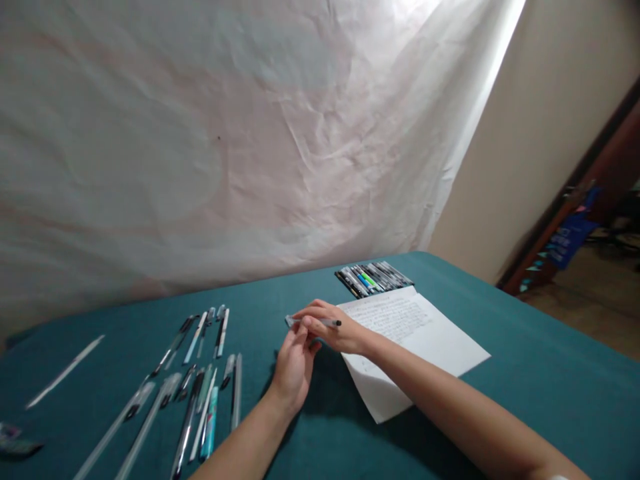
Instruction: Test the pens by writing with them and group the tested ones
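Note:
Above the table, my two hands meet at the fingertips around a slim clear pen [327, 323]. My right hand [334, 328] is closed on the pen, whose dark end points to the right. From below, my left hand [294, 370] is pinched on the same pen near its other end. A small clear, bluish tip [289, 321] sticks out left of the fingers; whether it is a cap I cannot tell. Under my right forearm lies white paper [440, 343] with handwriting, one front corner curling up.
Left of my hands, several loose pens and pen parts [210, 417] are spread on the green tablecloth [270, 300]. A lone thin white stick [67, 370] lies farther left. Behind the paper is a row of several pens [373, 277]. A pale sheet [225, 133] hangs at the back.

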The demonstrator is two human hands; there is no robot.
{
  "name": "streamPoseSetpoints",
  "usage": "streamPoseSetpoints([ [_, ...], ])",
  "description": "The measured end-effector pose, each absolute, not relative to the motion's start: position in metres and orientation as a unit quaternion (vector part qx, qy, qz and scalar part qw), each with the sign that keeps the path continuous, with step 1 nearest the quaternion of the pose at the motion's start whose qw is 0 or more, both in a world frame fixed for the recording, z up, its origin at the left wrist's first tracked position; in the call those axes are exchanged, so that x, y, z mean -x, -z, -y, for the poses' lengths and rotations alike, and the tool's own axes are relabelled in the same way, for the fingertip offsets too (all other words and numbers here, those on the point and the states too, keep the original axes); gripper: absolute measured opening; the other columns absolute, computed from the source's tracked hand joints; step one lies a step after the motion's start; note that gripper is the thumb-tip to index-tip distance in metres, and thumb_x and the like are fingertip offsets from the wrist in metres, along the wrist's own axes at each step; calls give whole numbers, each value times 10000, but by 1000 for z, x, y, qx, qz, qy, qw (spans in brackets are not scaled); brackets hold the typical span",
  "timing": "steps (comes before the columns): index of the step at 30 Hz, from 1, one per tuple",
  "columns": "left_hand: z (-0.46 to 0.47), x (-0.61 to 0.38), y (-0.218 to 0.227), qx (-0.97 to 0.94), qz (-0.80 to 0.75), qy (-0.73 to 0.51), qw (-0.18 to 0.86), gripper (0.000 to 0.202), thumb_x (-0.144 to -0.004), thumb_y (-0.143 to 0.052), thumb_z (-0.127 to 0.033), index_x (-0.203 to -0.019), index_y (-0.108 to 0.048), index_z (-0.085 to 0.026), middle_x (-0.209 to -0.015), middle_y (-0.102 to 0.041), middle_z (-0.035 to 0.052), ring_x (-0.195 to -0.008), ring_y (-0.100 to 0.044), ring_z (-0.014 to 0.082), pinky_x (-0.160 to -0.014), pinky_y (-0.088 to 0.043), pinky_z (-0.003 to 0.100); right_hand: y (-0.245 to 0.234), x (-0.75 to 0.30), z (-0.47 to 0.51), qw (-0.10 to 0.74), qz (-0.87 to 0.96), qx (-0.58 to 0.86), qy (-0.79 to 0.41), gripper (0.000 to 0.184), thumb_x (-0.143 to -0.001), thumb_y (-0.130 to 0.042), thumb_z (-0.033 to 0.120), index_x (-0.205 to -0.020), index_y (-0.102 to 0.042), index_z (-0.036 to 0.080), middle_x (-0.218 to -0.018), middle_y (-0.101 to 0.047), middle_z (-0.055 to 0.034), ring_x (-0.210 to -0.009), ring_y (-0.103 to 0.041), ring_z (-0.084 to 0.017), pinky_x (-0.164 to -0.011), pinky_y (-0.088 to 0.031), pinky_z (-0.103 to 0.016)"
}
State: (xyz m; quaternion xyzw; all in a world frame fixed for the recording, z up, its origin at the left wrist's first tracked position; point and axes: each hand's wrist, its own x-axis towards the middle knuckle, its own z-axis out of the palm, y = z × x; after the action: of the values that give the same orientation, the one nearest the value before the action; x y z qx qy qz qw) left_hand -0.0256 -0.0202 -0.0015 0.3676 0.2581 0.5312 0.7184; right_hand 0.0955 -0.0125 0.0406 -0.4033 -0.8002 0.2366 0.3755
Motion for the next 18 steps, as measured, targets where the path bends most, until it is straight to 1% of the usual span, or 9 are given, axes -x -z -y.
streamPoseSetpoints([
  [2,25,26,0,-507,-291,-501,638,209,-830,-497,-345,-945,-574,-189,-897,-610,31,-824,-552,154,-738,-410,266,-50,-104,10,396,772,434,-243,446,-897,-321,463,-1007,-639,170,-906,-606,-70,-816,-566,-153,-758,-443,-279],
  [5,36,27,-4,-712,-291,-421,481,179,-845,-469,-319,-907,-578,-192,-905,-594,43,-893,-523,182,-827,-374,307,-66,-129,9,458,694,477,-285,527,-877,-294,521,-975,-628,126,-807,-624,-77,-714,-579,-145,-603,-458,-243],
  [6,39,27,-6,-764,-279,-392,431,163,-842,-473,-301,-916,-575,-198,-935,-589,47,-927,-513,193,-856,-358,327,-70,-139,10,472,677,485,-287,508,-862,-327,528,-954,-621,124,-782,-624,-73,-689,-576,-143,-569,-453,-235],
  [8,46,28,-7,-841,-251,-335,343,160,-829,-490,-278,-953,-568,-214,-1008,-575,55,-994,-488,213,-896,-331,368,-72,-162,16,483,664,513,-252,402,-797,-477,514,-849,-611,138,-693,-599,-39,-605,-544,-127,-518,-429,-223],
  [9,48,28,-7,-868,-240,-309,306,172,-820,-502,-278,-970,-563,-221,-1039,-567,58,-1020,-476,223,-907,-321,387,-70,-173,21,480,657,535,-226,356,-764,-532,497,-784,-597,148,-629,-567,-14,-547,-507,-112,-489,-408,-217],
  [10,50,28,-7,-887,-231,-287,276,187,-813,-513,-285,-983,-559,-225,-1067,-559,62,-1038,-467,231,-912,-316,400,-66,-184,26,481,644,558,-208,328,-756,-547,481,-741,-579,155,-572,-526,8,-501,-469,-99,-462,-383,-212],
  [12,51,28,-6,-910,-223,-259,236,220,-798,-536,-310,-1002,-552,-228,-1115,-540,70,-1069,-449,243,-921,-311,413,-53,-203,40,495,601,588,-220,291,-773,-529,447,-732,-547,160,-528,-484,28,-462,-438,-89,-440,-362,-208],
  [15,51,28,-2,-921,-225,-239,208,289,-773,-565,-359,-1028,-541,-225,-1155,-515,81,-1092,-433,254,-933,-307,420,-28,-223,65,508,549,597,-292,246,-784,-513,396,-770,-529,151,-569,-524,13,-489,-470,-95,-477,-395,-224],
  [18,49,28,1,-923,-232,-231,200,350,-753,-580,-401,-1048,-530,-221,-1164,-502,88,-1101,-425,264,-938,-308,428,-10,-235,88,486,537,605,-330,227,-786,-503,374,-780,-539,149,-636,-569,-9,-558,-511,-110,-542,-417,-245],
])
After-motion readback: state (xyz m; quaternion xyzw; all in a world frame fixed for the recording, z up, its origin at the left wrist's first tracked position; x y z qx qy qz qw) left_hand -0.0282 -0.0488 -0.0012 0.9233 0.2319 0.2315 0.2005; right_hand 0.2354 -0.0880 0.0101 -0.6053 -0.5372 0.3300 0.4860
